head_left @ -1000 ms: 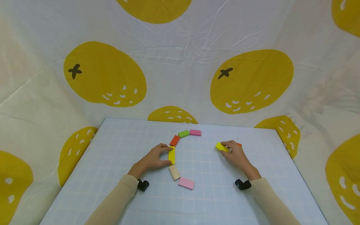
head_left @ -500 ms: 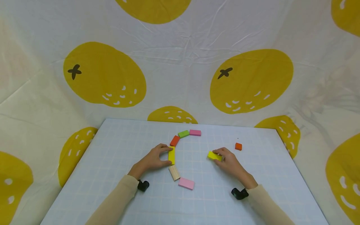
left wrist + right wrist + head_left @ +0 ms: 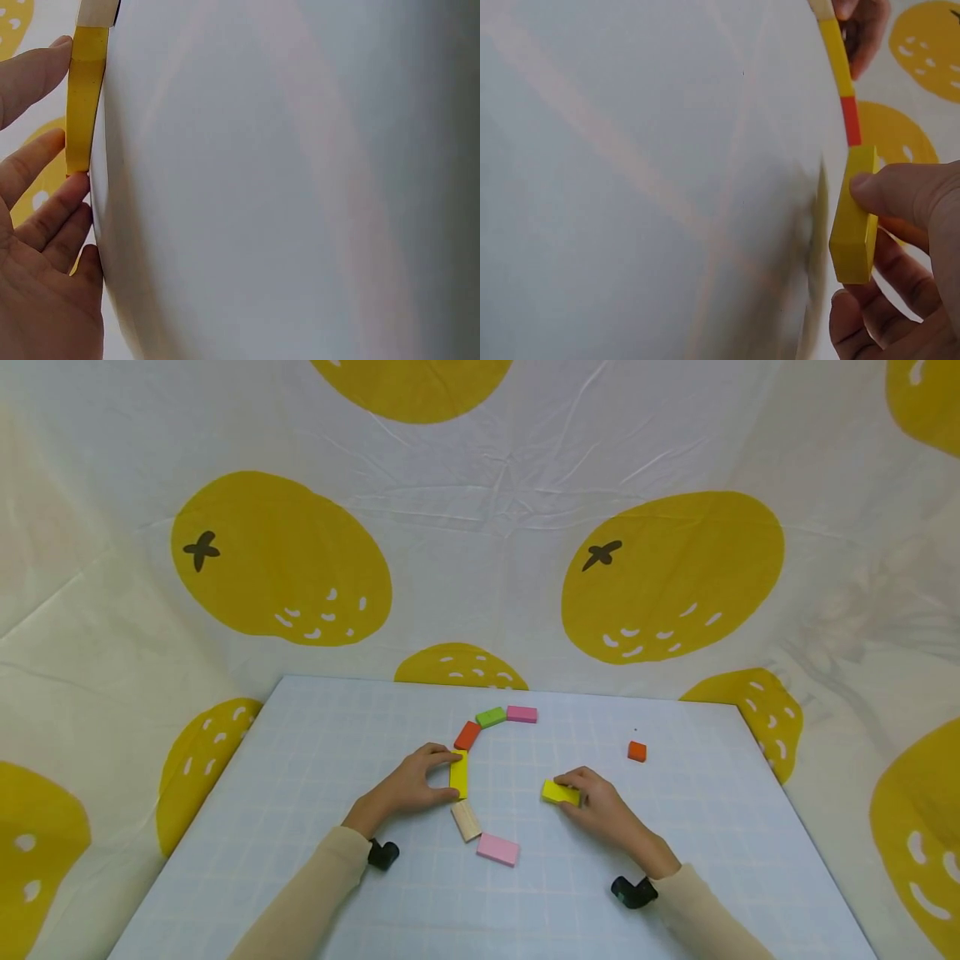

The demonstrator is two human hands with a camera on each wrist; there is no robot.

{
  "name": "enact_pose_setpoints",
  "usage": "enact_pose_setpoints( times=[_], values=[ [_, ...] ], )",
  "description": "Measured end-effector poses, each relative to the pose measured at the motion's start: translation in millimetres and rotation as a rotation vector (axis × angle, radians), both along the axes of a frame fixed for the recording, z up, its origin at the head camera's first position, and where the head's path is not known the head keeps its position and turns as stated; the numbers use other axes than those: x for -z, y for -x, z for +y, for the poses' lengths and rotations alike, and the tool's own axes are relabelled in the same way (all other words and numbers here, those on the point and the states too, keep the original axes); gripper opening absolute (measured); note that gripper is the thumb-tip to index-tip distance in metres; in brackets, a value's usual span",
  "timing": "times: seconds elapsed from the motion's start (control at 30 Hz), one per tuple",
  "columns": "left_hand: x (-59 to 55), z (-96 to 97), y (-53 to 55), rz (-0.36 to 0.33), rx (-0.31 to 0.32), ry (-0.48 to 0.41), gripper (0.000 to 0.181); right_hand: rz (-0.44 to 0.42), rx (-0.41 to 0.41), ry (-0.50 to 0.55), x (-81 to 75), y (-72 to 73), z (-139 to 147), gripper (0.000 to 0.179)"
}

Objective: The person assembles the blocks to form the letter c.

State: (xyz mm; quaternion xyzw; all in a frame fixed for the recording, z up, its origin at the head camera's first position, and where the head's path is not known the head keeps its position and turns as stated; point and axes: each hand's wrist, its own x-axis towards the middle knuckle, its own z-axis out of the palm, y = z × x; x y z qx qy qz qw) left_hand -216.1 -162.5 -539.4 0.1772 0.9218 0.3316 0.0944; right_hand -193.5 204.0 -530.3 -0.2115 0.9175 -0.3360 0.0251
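My left hand (image 3: 412, 782) spans a yellow block (image 3: 460, 777) lying flat on the table, thumb at its near end and a finger at its far end. That block stands in a curved row. Beyond it are a red block (image 3: 467, 735), a green block (image 3: 491, 717) and a pink block (image 3: 522, 714); nearer lie a plain wood block (image 3: 466, 821) and a paler pink block (image 3: 498, 849). To the right of the row, my right hand (image 3: 602, 806) pinches a second yellow block (image 3: 853, 217). In the right wrist view a shadow falls on the table beside it.
A small orange-red block (image 3: 637, 752) lies alone at the right rear of the table (image 3: 360, 910). Behind the table hangs a white cloth (image 3: 472, 552) printed with yellow fruit. Dark wrist cameras sit at both cuffs.
My right hand has carried its yellow block left and nearer to me, uncovering the small orange-red block behind. The left hand and the curved row stay in place.
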Motion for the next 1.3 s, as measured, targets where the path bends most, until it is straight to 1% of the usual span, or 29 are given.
enact_pose_setpoints(
  times=[0.13, 0.37, 0.57, 0.87, 1.07, 1.3],
  values=[
    [-0.4, 0.4, -0.6, -0.006, -0.006, 0.001, 0.063, -0.01, -0.019, -0.001, 0.3, -2.5, -2, 0.035],
    [-0.2, 1.0, -1.1, -0.014, -0.019, 0.005, 0.064, 0.005, -0.072, 0.013, -2.2, -9.1, -4, 0.035],
    [-0.3, 1.2, -1.3, -0.014, -0.02, 0.015, 0.064, -0.02, -0.107, 0.016, -3.5, -14.1, -6, 0.034],
    [1.2, 0.7, -0.6, -0.027, -0.019, 0.014, 0.064, -0.064, -0.131, -0.007, -7.0, -21.9, -10, 0.034],
    [0.7, 1.1, -0.4, -0.011, -0.02, 0.008, 0.064, -0.059, -0.164, -0.018, -8.3, -24.1, -9, 0.034],
    [-0.4, 1.4, 0.7, -0.032, -0.025, 0.027, 0.065, -0.053, -0.189, -0.018, -10.5, -25.3, -7, 0.033]
  ],
)
